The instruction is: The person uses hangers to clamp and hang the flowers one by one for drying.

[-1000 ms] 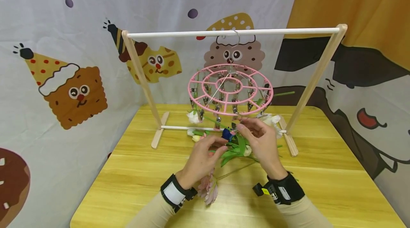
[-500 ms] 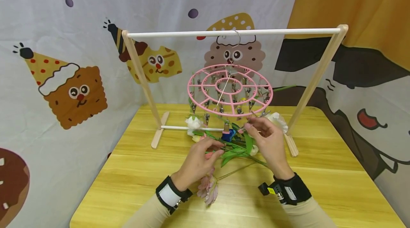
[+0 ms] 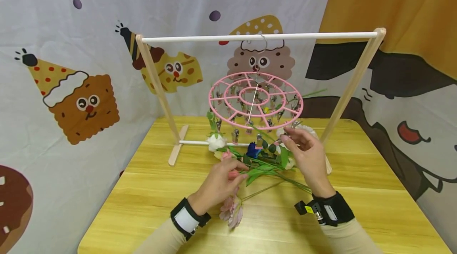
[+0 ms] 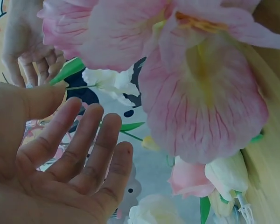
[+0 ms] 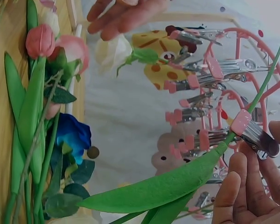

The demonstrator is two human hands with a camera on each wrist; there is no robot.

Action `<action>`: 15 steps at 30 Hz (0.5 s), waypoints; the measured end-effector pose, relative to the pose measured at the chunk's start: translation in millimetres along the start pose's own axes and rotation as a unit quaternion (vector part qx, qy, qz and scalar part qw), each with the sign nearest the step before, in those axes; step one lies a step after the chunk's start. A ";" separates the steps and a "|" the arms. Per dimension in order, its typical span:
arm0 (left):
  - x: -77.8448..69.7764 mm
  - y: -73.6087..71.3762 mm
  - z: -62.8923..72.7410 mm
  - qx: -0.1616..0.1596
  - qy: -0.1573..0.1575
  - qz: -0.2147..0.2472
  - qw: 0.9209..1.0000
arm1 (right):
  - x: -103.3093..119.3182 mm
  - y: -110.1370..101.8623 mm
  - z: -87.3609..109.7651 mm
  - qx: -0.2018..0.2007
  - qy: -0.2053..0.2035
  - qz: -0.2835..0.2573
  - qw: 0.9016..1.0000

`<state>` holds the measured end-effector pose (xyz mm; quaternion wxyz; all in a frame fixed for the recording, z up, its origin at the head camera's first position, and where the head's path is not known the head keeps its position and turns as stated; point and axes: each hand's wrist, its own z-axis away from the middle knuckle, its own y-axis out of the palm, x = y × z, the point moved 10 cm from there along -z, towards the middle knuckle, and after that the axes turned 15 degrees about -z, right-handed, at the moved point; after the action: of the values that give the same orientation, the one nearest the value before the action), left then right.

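Wooden table [image 3: 143,198], right fingers [image 5: 227,193] farther right than before — pinching a clip [image 5: 253,134] — left fingers [image 4: 85,133] loosely spread, empty

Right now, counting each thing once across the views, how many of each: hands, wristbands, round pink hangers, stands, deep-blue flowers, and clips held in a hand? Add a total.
Left hand and right hand: 2
Wristbands: 2
Round pink hanger: 1
Stand: 1
Deep-blue flower: 1
Held clip: 1
Total: 8
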<state>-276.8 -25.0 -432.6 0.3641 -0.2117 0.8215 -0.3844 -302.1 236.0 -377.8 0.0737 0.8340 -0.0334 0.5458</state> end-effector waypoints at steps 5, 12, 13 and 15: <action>-2.5 11.9 1.1 0.045 0.002 -0.039 0.998 | -1.1 -7.6 -4.3 -0.010 0.009 -0.005 1.000; -10.3 31.1 2.4 0.110 0.020 -0.077 0.991 | -3.7 -17.3 -8.7 -0.017 0.008 0.018 1.000; -11.4 33.8 2.6 0.117 0.023 -0.082 0.989 | -4.1 -18.2 -8.8 -0.017 0.007 0.020 1.000; -14.2 39.2 2.7 0.129 0.033 -0.093 0.987 | -4.7 -19.9 -9.0 -0.017 0.006 0.019 1.000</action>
<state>-268.2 6.7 -458.4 0.3238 -0.2262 0.7532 -0.5259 -309.5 257.0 -380.3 0.0774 0.8284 -0.0579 0.5517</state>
